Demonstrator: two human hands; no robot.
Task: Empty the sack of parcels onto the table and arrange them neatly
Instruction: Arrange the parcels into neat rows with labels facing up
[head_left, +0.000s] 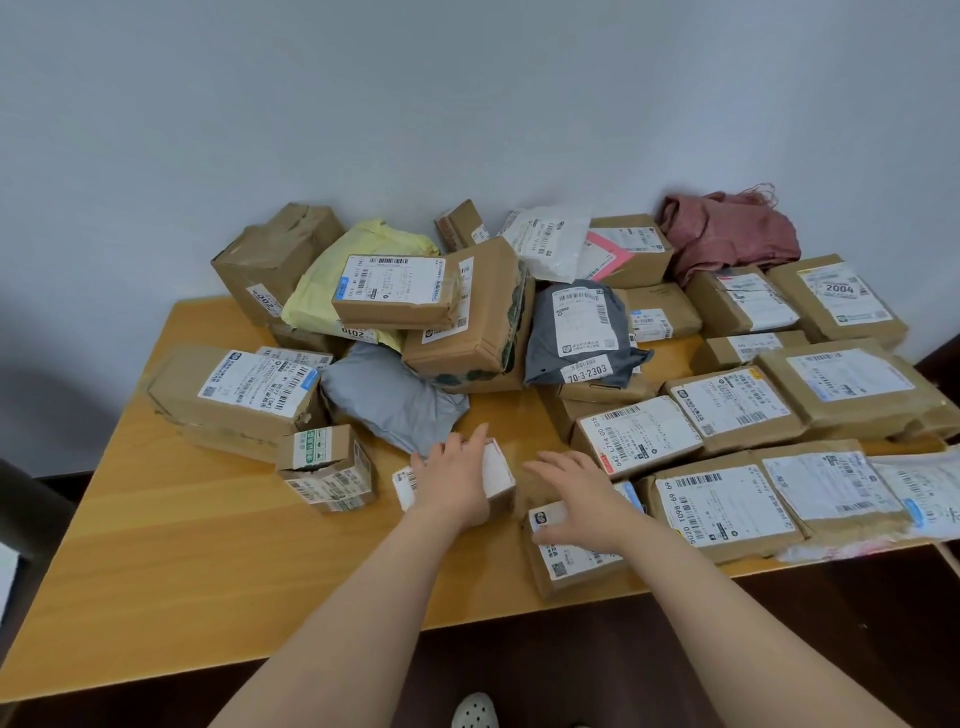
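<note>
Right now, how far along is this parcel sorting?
Emptying looks done: the pink sack lies crumpled by the wall. The right-side parcels lie in rows. The left hand rests on a white-labelled box, the right hand on a brown box. The heap at left still needs arranging.

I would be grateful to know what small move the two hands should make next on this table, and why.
Probably slide the small white-labelled box under the left hand rightward against the brown box under the right hand: the right-side parcels already lie in rows, and these two are not yet in line.
</note>
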